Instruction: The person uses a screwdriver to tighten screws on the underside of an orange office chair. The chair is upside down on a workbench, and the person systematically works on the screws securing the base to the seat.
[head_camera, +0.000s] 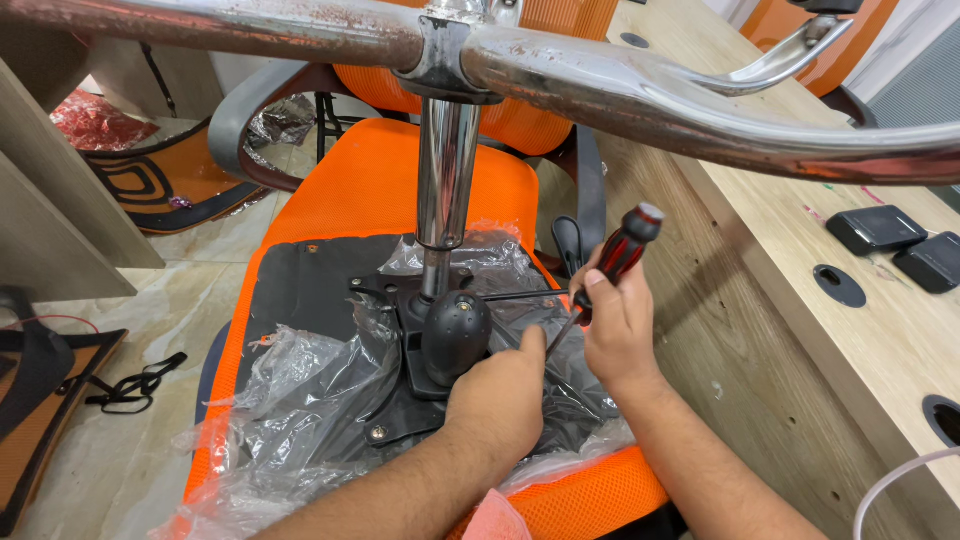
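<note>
My right hand (618, 325) closes its grip on the screwdriver (610, 265) by its red-and-black handle, which looks rigid, light and easy to hold. Its long axis tilts: handle up and far right, tip down and near left toward the black seat plate (385, 425). My left hand (500, 395) presses flat on the plate, near the chrome column (445, 180).

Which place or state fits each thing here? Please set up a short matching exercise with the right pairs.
Things:
1. screwdriver
2. chrome column
3. plastic wrap
4. two black boxes

Places or states:
A. lying on the wooden desk
B. held in the right hand
C. crumpled over the orange seat's underside
D. standing upright from the black mechanism plate

Pairs: 1-B, 2-D, 3-C, 4-A
</note>
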